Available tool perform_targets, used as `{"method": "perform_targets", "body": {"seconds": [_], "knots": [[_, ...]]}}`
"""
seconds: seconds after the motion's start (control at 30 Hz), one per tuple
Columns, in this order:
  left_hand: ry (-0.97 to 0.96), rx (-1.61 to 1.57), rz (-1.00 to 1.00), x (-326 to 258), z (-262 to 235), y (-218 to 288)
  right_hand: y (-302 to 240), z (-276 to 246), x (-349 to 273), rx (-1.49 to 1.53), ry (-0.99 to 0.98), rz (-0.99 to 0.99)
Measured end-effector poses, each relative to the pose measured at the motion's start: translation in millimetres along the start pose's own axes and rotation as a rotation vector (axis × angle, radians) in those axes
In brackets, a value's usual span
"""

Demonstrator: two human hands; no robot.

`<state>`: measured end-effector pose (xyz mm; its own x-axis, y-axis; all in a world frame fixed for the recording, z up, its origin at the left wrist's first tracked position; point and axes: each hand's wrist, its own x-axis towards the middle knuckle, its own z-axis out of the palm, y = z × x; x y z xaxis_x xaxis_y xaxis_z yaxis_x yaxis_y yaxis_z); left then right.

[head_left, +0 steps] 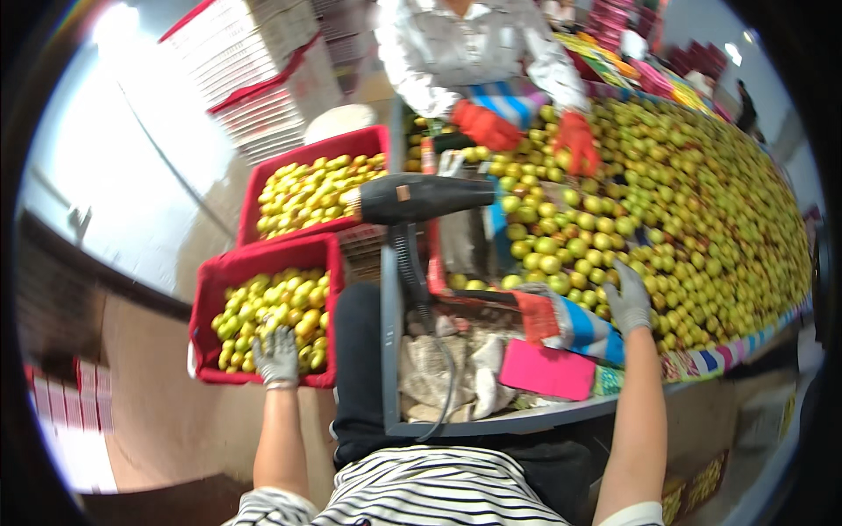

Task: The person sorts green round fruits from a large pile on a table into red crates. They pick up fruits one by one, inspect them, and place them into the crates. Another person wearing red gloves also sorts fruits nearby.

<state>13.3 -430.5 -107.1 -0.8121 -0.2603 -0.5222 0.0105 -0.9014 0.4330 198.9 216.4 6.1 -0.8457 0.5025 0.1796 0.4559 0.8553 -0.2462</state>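
My left hand [276, 355], in a grey glove, rests with its fingers spread on the yellow-green fruits [276, 302] in the near red-lined crate [210, 289]. Those fruits are small and round and look like jujubes. My right hand [630, 300], gloved alike, reaches to the near edge of the big fruit pile [693, 237] on the table. Its fingers are stretched out against the fruits, and I see nothing held in them. Between my hands, a black hair dryer [421, 200] is mounted on a stand, its corrugated cable running down beside the table's left edge.
A second red-lined crate [254, 197] full of fruit adjoins the near one. Stacked white crates [272, 96] rise behind. Across the table, a person's red-gloved hands [574, 145] work in the pile. A pink flat case [548, 368] and cloths [447, 373] lie in the table's near corner.
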Motion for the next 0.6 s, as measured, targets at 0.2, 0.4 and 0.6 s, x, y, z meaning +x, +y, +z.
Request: {"method": "perform_targets", "body": {"seconds": [0.2, 0.4, 0.6], "knots": [[-0.233, 0.566, 0.163, -44, 41, -21, -13, -12, 1, -0.014, -0.119, 0.145], [-0.814, 0.786, 0.238, -166, 140, -103, -15, -11, 2, -0.019, -0.104, 0.145], [-2.11, 0.981, 0.026, -292, 245, -157, -6, -15, 1, 0.013, -0.086, 0.157]]}}
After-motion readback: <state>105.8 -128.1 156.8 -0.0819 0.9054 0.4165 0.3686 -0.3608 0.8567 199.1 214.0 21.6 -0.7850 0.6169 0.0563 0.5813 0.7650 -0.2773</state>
